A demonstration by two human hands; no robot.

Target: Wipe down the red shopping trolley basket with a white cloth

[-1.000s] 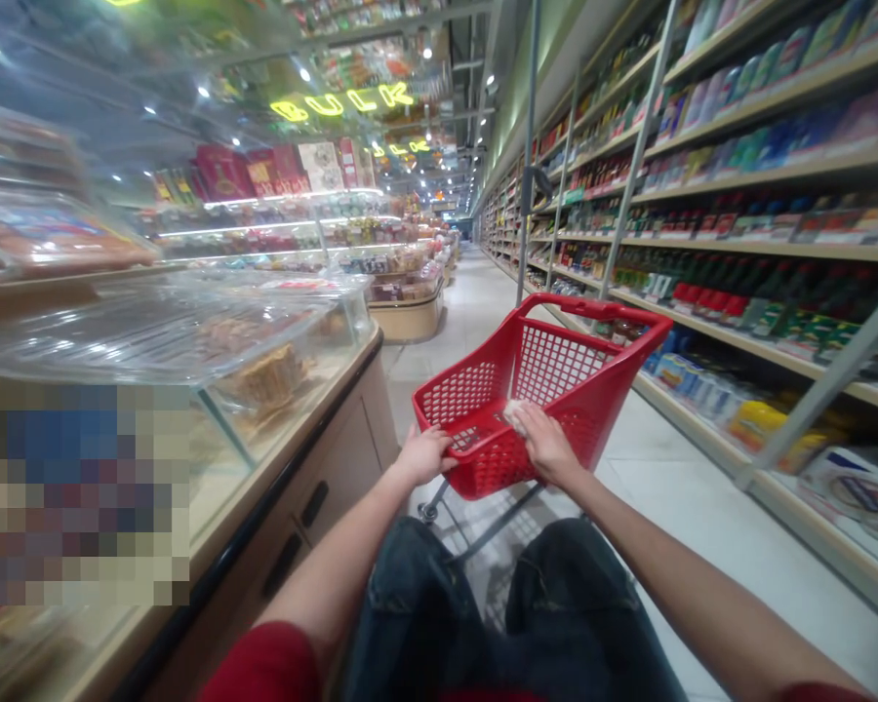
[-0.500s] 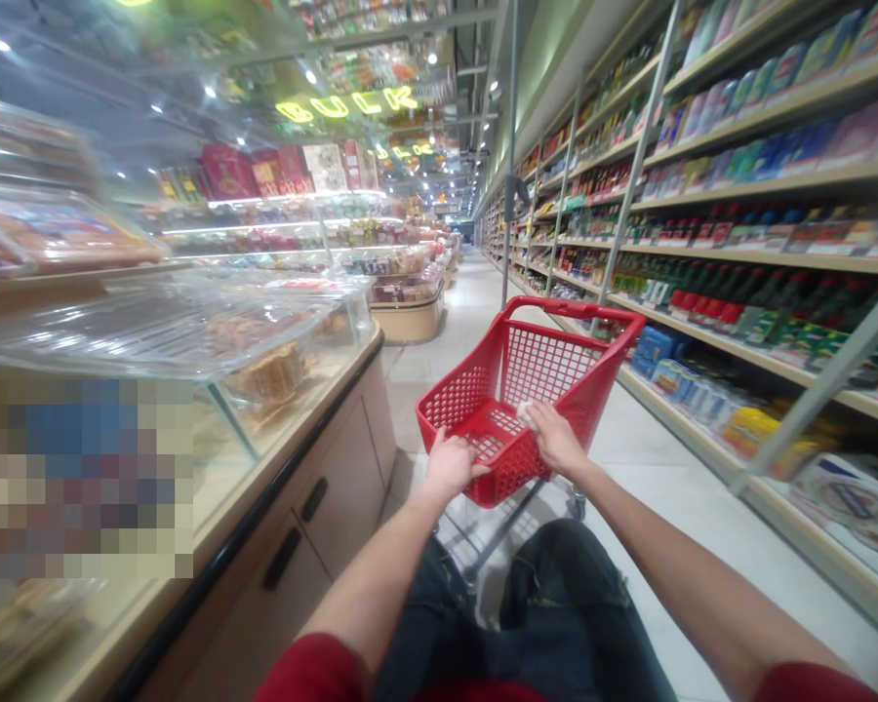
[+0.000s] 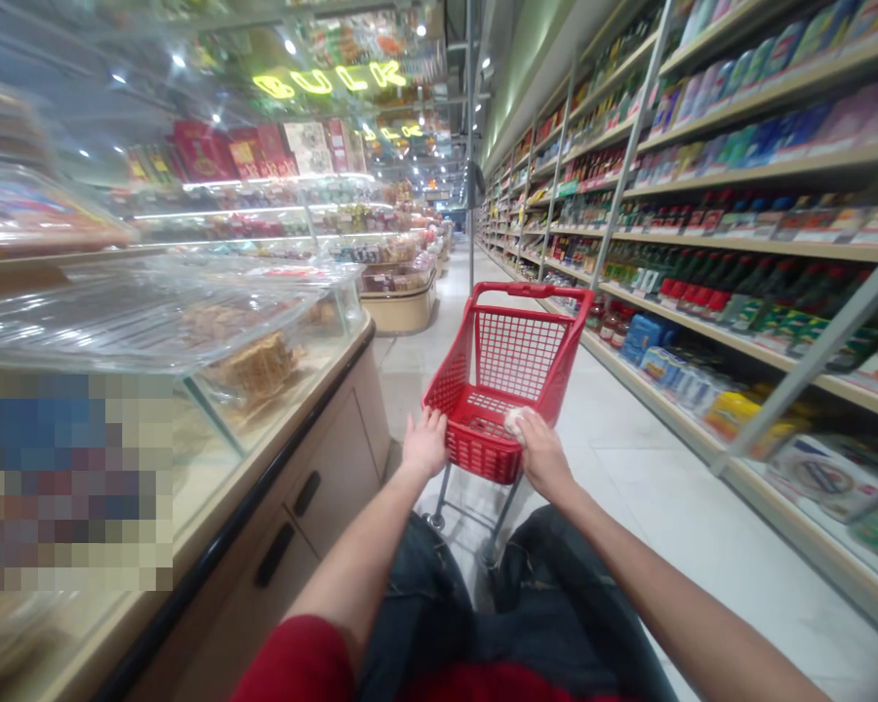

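Note:
A red plastic shopping cart (image 3: 484, 456) with a grid-walled basket stands on the floor in front of my knees. Its handle is at the far side. My left hand (image 3: 425, 445) grips the near left corner of the basket, fingers over the rim. At the near right corner, my right hand (image 3: 545, 454) holds a crumpled white wipe (image 3: 515, 421) against the rim. Part of the wipe is hidden under my fingers. The bottom of the basket shows through as bare red grid.
On my left runs a display counter (image 3: 337, 429) with clear covers over packaged food. Tall shelves (image 3: 746, 244) of bottles, cans and packs line the right side. A grey metal pole (image 3: 471, 224) rises beyond the cart. The tiled aisle floor (image 3: 629, 487) stretches ahead.
The cart has turned, its handle end swinging left, and now faces me more squarely. My left hand has shifted to the corner's outer side. The right hand with the wipe has moved slightly left.

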